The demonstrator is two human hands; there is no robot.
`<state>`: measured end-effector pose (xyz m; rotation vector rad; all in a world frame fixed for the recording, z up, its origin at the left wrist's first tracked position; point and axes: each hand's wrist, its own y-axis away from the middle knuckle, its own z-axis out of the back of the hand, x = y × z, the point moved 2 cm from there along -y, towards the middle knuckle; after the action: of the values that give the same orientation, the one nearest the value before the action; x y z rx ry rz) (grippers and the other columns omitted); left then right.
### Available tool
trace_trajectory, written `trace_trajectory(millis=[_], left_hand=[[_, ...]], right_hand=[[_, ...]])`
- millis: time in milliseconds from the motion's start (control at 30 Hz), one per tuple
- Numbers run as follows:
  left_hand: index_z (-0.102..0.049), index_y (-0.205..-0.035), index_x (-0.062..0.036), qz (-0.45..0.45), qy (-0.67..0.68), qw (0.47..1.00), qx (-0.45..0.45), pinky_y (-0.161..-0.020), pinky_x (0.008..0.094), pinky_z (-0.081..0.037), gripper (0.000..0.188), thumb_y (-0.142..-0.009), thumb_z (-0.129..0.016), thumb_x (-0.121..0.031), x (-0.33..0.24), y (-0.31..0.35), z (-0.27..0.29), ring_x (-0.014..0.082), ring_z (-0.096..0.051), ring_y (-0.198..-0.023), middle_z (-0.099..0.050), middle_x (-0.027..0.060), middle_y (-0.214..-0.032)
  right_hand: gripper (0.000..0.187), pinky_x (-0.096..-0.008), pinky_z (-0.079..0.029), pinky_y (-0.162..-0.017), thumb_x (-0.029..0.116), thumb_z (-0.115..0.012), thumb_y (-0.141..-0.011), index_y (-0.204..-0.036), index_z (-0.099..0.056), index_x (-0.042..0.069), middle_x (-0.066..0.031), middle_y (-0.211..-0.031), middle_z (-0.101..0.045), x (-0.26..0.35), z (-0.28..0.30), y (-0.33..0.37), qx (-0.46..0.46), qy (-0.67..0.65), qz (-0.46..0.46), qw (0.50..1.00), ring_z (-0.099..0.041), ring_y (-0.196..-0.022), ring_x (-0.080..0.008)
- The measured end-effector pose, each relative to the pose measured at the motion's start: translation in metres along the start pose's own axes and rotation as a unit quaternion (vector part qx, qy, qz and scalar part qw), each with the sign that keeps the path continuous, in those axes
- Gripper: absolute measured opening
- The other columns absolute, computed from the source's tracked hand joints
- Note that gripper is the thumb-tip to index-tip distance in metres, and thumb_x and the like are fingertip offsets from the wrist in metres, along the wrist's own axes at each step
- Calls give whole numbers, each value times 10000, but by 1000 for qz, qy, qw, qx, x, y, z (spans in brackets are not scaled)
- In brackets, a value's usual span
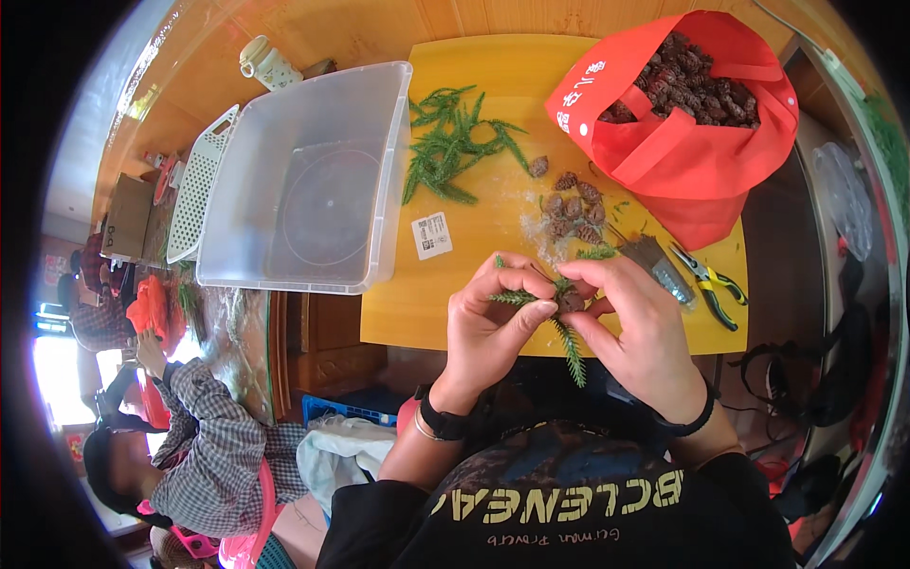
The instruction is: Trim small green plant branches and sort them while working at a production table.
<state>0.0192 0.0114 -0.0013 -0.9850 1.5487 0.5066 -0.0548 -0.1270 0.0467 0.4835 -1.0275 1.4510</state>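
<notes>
Over the front edge of the yellow table board (445,313), both my hands meet around a small green fir sprig (571,353) with a brown pine cone (570,301) at its middle. My left hand (493,318) pinches the sprig between thumb and fingers. With its fingertips closed on the pine cone, my right hand (633,318) comes in from the other side. Just beyond lies a cluster of loose pine cones (574,211). Several green fir sprigs (455,147) are heaped farther back. Part of the held piece is hidden by my fingers.
A clear plastic bin (327,204) stands at the left, beside a white perforated basket (201,185). A red bag (692,166) full of pine cones fills the back right. Pliers (706,284) and a bundle of thin brown wires (657,266) lie right. Another person (213,446) sits at left.
</notes>
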Motion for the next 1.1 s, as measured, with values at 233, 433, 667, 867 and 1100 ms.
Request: trace_trajectory(millis=[233,433,667,867,1100], left_hand=[[-578,-908,11,-26,38,999,-5,-855,299,-446,182,-756,-670,48,4,3,-6,171,-548,-959,-578,105,-985],[-540,-901,9,-84,-52,995,-17,-803,297,-476,257,-708,-697,73,2,4,-9,176,-583,-901,-604,123,-963],[-551,-894,10,-97,-81,991,-50,-796,291,-490,254,-702,-696,92,3,9,-9,188,-604,-899,-619,124,-942],[-542,-882,7,-173,-136,975,-14,-746,314,-512,293,-670,-705,126,-7,9,-5,223,-619,-887,-622,157,-926],[-585,-811,-12,-203,-223,953,34,-709,287,-520,259,-637,-748,87,-23,8,-11,211,-641,-827,-648,143,-864]], right_hand=[[390,-269,-528,-630,-96,-664,-679,-1034,-558,25,-93,-883,-557,-1,-1,-2,3,-21,-27,999,-610,-791,-181],[375,-290,-516,-627,-82,-638,-691,-1037,-532,20,-108,-869,-562,-1,0,-3,1,-38,-17,999,-611,-739,-222],[425,-246,-536,-672,-121,-612,-690,-1088,-559,18,-91,-912,-567,2,3,0,8,-90,-40,995,-604,-807,-156],[410,-256,-497,-645,-55,-645,-699,-1095,-577,23,-104,-949,-578,11,26,-4,8,-13,10,1000,-599,-802,-189],[280,-353,-450,-779,32,-687,-665,-934,-607,24,-94,-912,-613,5,25,-29,90,20,182,979,-581,-835,-254]])
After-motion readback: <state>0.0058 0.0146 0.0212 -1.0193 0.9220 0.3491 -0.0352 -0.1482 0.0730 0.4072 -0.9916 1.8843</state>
